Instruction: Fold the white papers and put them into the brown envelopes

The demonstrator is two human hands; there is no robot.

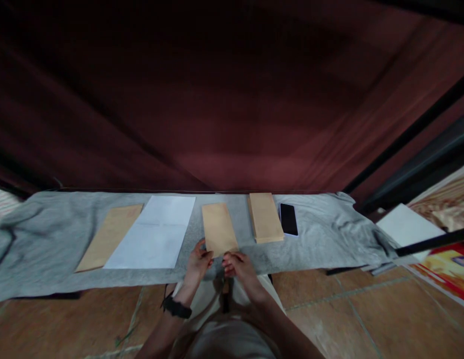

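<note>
A brown paper envelope (219, 227) lies in front of me on the grey cloth, its near end between my hands. My left hand (199, 260) grips the near left corner, thumb on top and fingers along the side. At the near right corner, my right hand (239, 265) has its fingers curled and pinched at the edge. To the right is a neat stack of similar brown envelopes (266, 217). White paper (153, 234) with a crease across it lies to the left, partly over a larger brown envelope (108, 239).
A dark-screened phone (289, 219) lies right of the stack. Grey cloth (329, 234) covers the narrow table, with a dark red curtain (232, 124) behind it. At the far right are a white board (407, 229) and a black metal bar (433, 241).
</note>
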